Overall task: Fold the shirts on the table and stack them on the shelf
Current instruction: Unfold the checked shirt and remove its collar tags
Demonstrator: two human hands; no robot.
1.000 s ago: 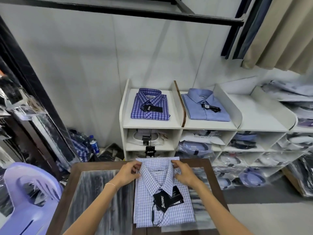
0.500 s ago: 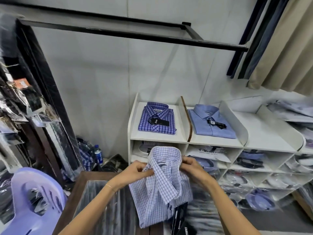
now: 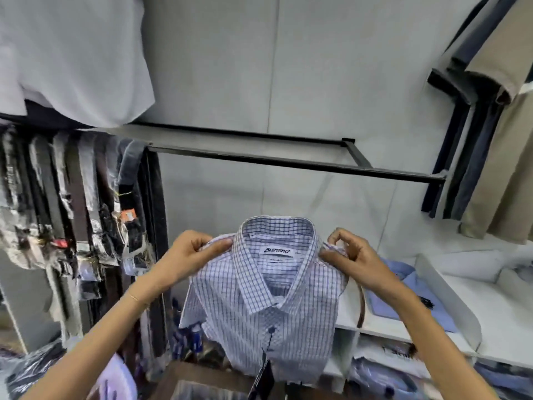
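Hanging upright between the two hands, the checked shirt [image 3: 268,307] is off the table [image 3: 202,379] and held up in the air, collar on top, front facing the camera. The left hand [image 3: 184,261] pinches the shirt's shoulder, thumb on the front of the cloth and fingers curled behind it. The right hand [image 3: 352,261] grips the opposite shoulder the same way, thumb and forefinger closed on a fold of fabric, the other fingers curled above. Between the hands the collar stands open and the white brand label [image 3: 277,251] inside it reads clearly. Below the hands the shirt's body drops straight down, buttoned, and a black hang tag [image 3: 264,376] dangles from the front near the hem, over the near edge of the brown table. A thin bracelet [image 3: 134,297] circles the left wrist. To the right of the right hand and a little lower sits the white shelf [image 3: 450,301], with a plain blue folded shirt [image 3: 403,295] lying on its top level, partly hidden behind the right forearm. Left of the left hand, a rack of belts [image 3: 72,215] in plastic sleeves hangs down. Above both hands a black metal rail [image 3: 288,161] runs across the pale wall, and up past the right hand hang dark and beige garments [image 3: 490,140].
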